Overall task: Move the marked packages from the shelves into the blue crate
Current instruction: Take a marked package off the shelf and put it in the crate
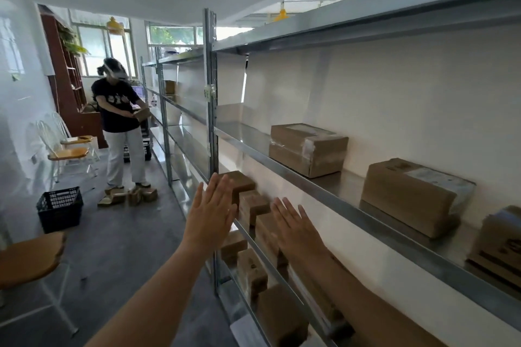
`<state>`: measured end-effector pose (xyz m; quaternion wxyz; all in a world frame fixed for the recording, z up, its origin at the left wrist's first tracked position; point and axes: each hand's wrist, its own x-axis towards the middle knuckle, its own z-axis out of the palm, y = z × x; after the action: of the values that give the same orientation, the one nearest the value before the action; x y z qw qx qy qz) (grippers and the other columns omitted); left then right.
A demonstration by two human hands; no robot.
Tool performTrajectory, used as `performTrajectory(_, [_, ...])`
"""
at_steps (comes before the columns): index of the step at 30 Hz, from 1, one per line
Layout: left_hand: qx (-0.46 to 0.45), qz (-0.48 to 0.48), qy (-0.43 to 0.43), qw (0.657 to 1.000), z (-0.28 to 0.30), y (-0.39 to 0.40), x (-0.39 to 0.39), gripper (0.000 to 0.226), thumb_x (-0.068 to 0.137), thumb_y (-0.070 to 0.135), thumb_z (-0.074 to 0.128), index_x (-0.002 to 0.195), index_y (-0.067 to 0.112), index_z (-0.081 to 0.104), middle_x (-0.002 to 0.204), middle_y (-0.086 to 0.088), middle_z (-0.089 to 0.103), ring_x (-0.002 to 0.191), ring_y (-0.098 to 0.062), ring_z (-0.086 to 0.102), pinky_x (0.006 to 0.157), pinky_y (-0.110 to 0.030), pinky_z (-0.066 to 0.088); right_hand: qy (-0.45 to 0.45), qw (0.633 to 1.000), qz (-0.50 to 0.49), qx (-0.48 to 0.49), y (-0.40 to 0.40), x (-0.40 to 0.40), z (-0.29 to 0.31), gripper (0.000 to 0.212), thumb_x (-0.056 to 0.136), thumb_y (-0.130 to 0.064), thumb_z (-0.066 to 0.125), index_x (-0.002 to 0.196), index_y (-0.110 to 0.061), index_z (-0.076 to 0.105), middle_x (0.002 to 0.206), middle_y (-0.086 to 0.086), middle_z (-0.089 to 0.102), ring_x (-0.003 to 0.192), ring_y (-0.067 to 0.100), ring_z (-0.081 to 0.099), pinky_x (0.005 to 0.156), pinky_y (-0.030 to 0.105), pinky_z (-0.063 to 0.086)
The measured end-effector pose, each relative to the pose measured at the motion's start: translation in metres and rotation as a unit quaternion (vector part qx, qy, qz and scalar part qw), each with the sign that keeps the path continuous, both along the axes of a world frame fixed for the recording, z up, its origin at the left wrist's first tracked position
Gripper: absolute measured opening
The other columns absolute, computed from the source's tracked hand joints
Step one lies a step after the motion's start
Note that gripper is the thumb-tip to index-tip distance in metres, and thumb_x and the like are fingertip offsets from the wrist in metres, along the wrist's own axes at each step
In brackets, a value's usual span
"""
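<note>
Both hands flat and empty, reaching for the shelf.
The left hand (210, 213) and right hand (296, 227) should bracket one brown package (255, 205) just ahead, then squeeze evenly.

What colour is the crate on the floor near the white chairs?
The crate looks dark blue, nearly black, with lattice sides; the head view, the only one, shows it.

metal shelving (324, 186): the upper visible shelf carries three taped cardboard boxes (307, 153) spaced apart in a row. the lower shelves hold smaller brown packages (252, 204) set close together. floor (121, 234): a dark crate (59, 209) and several loose boxes.
</note>
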<state>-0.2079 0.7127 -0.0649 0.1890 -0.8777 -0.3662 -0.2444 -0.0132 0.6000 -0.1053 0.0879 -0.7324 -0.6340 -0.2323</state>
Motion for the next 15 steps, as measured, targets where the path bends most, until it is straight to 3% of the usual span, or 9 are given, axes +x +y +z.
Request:
performTrajectory(5, [0.006,-0.030,0.041,0.999,-0.007,0.092,0.006,0.054,0.101,0.044,0.016,0.147,0.018,0.002,0.159,-0.003,0.003,0.146,-0.027,-0.011,0.118,-0.045,-0.008,-0.030,0.999,-0.012,0.007,0.082,0.002,-0.014,0.065,0.089,-0.049,0.056,0.142,-0.012,0.049,0.148,0.008,0.047,0.136,0.025,0.045,0.108,0.044,0.031])
performTrajectory(7, [0.007,-0.039,0.061,0.997,-0.004,0.133,0.008,0.057,0.099,0.046,0.010,0.148,0.018,0.004,0.159,-0.004,0.002,0.146,-0.027,-0.011,0.119,-0.046,-0.006,-0.031,0.999,-0.019,0.018,0.113,0.002,-0.011,0.063,0.089,-0.046,0.056,0.141,-0.012,0.050,0.147,0.008,0.048,0.135,0.025,0.046,0.107,0.044,0.030])
performTrajectory(10, [-0.006,-0.048,0.079,0.996,0.001,0.190,0.013,0.069,0.093,0.049,-0.004,0.151,0.016,0.009,0.159,-0.003,0.002,0.146,-0.025,-0.011,0.120,-0.044,-0.005,-0.014,0.999,-0.032,0.025,0.157,0.003,-0.005,0.066,0.080,-0.043,0.074,0.135,-0.011,0.056,0.142,0.008,0.053,0.132,0.025,0.050,0.104,0.044,0.037])
performTrajectory(15, [-0.031,-0.077,0.088,0.993,-0.004,0.259,0.033,0.073,0.095,0.050,-0.006,0.147,0.012,0.028,0.156,-0.007,0.024,0.146,-0.028,0.009,0.118,-0.048,0.008,0.009,0.999,-0.035,0.010,0.226,0.016,-0.015,0.063,0.078,-0.044,0.073,0.131,-0.013,0.060,0.137,0.007,0.058,0.128,0.025,0.054,0.100,0.043,0.045])
